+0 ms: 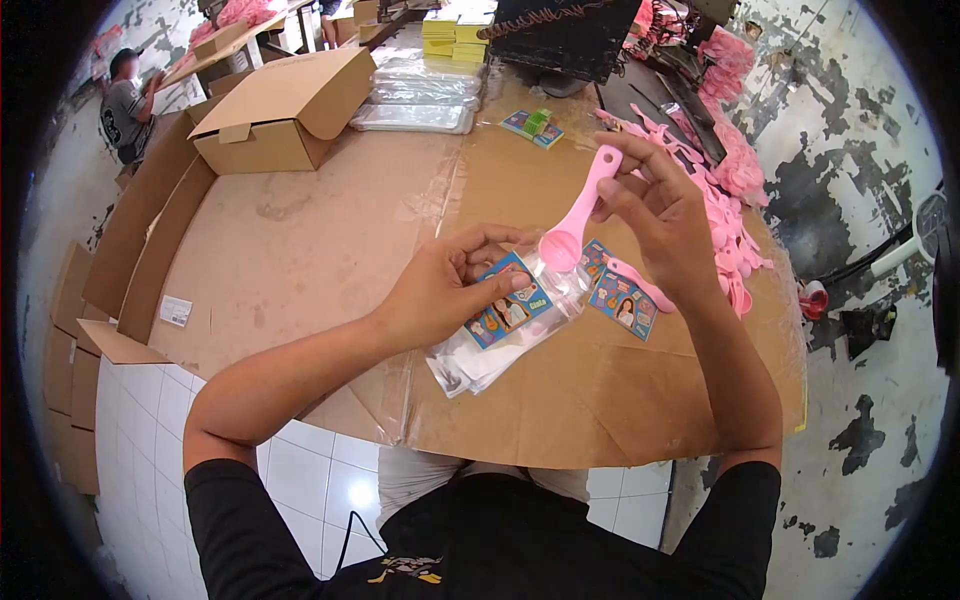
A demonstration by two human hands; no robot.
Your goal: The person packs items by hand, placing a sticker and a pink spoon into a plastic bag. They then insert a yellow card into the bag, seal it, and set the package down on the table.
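My left hand (450, 285) is closed on a blue printed card (508, 302) and a stack of clear plastic bags (470, 362) beneath it. Raised over the cardboard, my right hand (655, 210) pinches the handle of a pink spoon (577, 215). The spoon's bowl points down and lies at the upper edge of the bags; whether it is inside one I cannot tell. Just right of the bags, more printed cards (627, 303) lie on the cardboard, with a second pink spoon (640, 284) partly on them.
A heap of pink spoons (735, 250) lies at the right. Farther back are a card stack with a green object (538, 125), packed clear bags (418, 95), yellow stacks (455, 35) and a dark monitor (555, 40). A cardboard box (285, 110) stands back left; a person (128, 105) is beyond.
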